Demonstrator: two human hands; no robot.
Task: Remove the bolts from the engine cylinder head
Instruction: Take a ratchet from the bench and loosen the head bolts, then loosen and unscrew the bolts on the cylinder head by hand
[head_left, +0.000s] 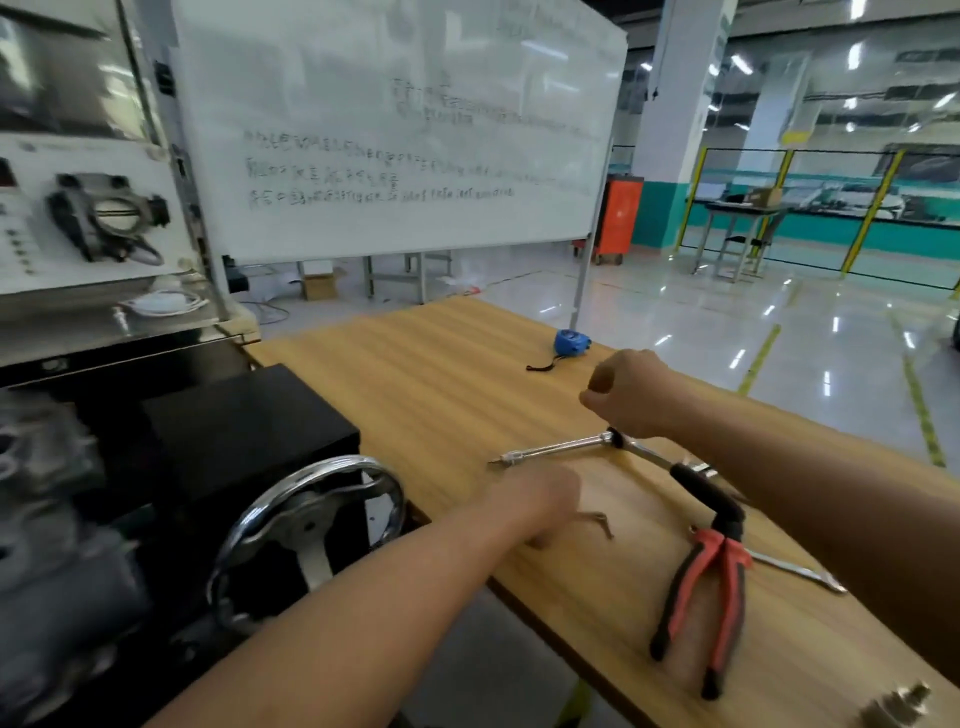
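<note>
Cylinder head (44, 499) blurred, far left — right hand (631, 397) curled over wrench (561, 447).

The tabletop (447, 395) is pale wood-grain, smooth with a soft satin sheen. The wrench (561, 448) has a bright chromed metal shaft, mirror-glossy, and a matt black rubbery grip. The pliers (711, 587) carry red and black plastic-looking handle sleeves, dull rather than shiny. The tape measure (570, 343) is glossy blue plastic. The handwheel (249, 525) is polished chromed metal, beside a smooth black housing (234, 426) with a low sheen. The cylinder head (47, 493), blurred, looks like dull grey cast metal. The floor (727, 322) is highly glossy, mirroring the lights; the whiteboard (363, 78) is smooth glossy white.
</note>
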